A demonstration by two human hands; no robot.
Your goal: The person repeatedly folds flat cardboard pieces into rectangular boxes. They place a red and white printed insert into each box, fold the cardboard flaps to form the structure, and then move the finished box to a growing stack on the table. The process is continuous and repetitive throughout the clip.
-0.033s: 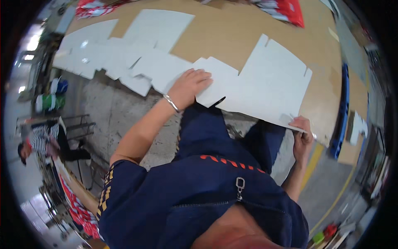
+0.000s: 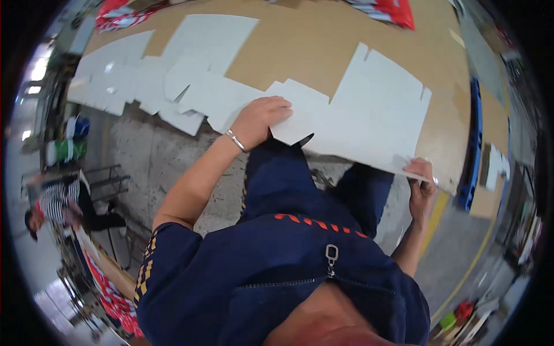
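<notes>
A white die-cut cardboard sheet (image 2: 369,115) with slots and notches along its edges lies at the near side of the brown table, its near edge overhanging my legs. Flat on its left part rests my left hand (image 2: 262,118), fingers stretched out together. My right hand (image 2: 421,176) pinches the sheet's near right corner, thumb on top and fingers curled beneath. More white cut cardboard (image 2: 216,46) lies to the left, meeting or overlapping this sheet near my left hand; exactly where one piece ends is unclear.
The brown tabletop (image 2: 288,46) carries red-and-white packages (image 2: 392,12) at its far edge. Beyond its right end stands a blue pallet-like edge (image 2: 472,144) beside flat cardboard. At the left, a person in a striped top (image 2: 57,196) sits near a bench with more red packaging (image 2: 109,288).
The view has shifted slightly, so the table and sheets appear a little further left. Both hands keep their places on the white sheet.
</notes>
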